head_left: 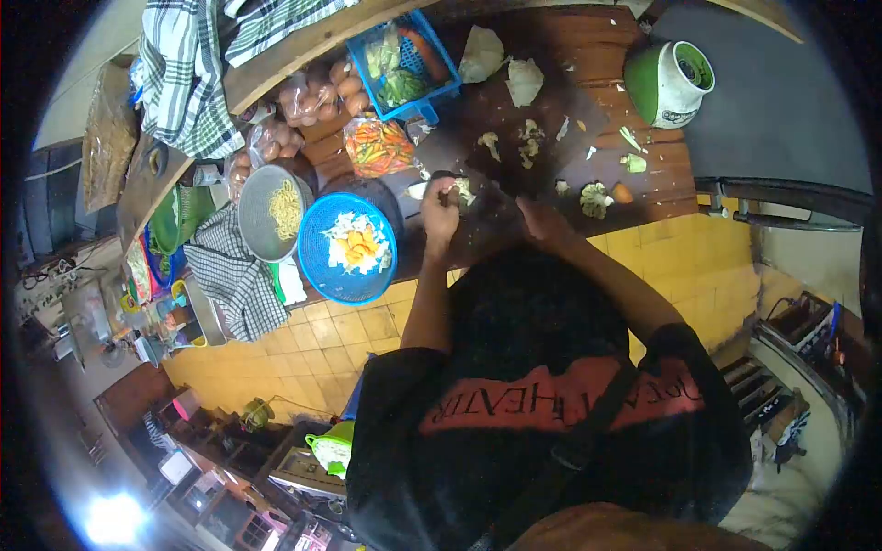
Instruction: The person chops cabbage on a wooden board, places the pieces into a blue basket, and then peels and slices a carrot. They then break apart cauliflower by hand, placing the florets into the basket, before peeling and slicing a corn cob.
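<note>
My left hand is closed, pinching a pale cauliflower floret over the dark board at the table's near edge. To its right, my right hand is wrapped round a knife; the blade is hard to see against the dark surface and points toward the floret. Cauliflower pieces lie beyond my hands. Another cauliflower chunk sits right of my right hand, beside an orange carrot piece. Left of my left hand stands a blue colander with chopped white vegetable and orange slices inside.
A grey bowl of noodle-like yellow strips stands beside the colander. Behind are a bag of chillies, bagged eggs and a blue basket of vegetables. At the back right lies a green-and-white container. Wooden beam at upper left.
</note>
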